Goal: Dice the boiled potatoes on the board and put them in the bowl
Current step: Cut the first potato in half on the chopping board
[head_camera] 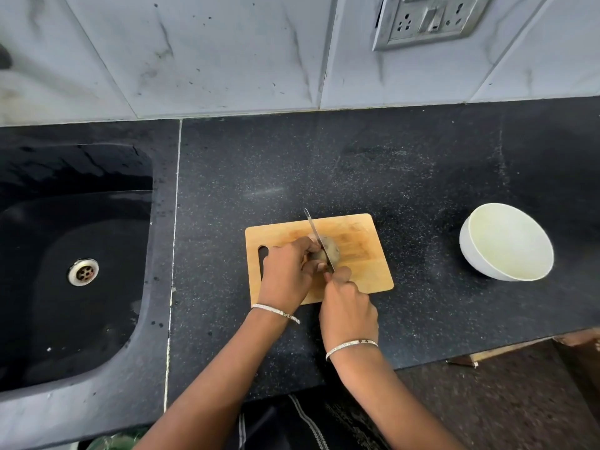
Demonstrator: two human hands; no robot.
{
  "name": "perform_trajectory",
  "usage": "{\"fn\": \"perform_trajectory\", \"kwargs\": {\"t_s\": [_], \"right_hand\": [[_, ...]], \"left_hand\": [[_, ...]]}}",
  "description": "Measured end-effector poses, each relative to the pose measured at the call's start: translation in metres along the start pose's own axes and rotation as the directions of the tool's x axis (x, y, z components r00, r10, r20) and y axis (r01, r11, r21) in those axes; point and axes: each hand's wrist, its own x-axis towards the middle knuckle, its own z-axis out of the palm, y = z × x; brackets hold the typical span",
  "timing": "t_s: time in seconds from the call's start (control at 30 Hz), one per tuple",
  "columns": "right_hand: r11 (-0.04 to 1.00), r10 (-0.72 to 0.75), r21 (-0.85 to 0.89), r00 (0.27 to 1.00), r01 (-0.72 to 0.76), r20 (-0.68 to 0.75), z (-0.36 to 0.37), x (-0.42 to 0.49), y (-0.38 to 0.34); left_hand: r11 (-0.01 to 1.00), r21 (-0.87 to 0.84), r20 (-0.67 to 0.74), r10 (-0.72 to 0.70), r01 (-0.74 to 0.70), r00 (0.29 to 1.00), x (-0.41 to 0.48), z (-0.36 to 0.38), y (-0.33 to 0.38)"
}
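Left hand (287, 271) grips 1 potato (330, 251) on the wooden board (363, 254) — right hand (347, 306) grasps the knife (316, 237), blade across it; white bowl (506, 243) well apart.

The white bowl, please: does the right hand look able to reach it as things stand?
Probably yes: the bowl stands on the counter right of the board, nothing between them, on the right hand's side. That hand grips the knife, though, so it isn't free.
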Motion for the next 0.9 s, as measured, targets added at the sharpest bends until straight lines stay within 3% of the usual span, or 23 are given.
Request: {"fn": "perform_trajectory", "kwargs": {"t_s": [0.27,0.4,0.57,0.9], "right_hand": [[0.997,-0.044,0.072,0.998,0.041,0.043,-0.002,0.014,-0.002],[0.996,-0.042,0.081,0.998,0.038,0.046,-0.002,0.015,0.001],[0.999,-0.044,0.010,0.996,0.044,0.080,0.007,0.000,0.011],[1.000,-0.010,-0.013,0.998,0.011,0.066,0.018,0.007,0.009]], "left_hand": [[0.993,-0.104,0.059,-0.045,0.051,0.997,0.007,0.002,-0.010],[0.997,-0.074,0.042,-0.033,0.036,0.999,0.006,0.003,-0.008],[1.000,-0.016,0.030,-0.021,0.021,0.999,0.007,0.003,-0.008],[0.995,-0.100,0.029,-0.026,0.028,0.999,0.011,0.006,-0.014]]}}
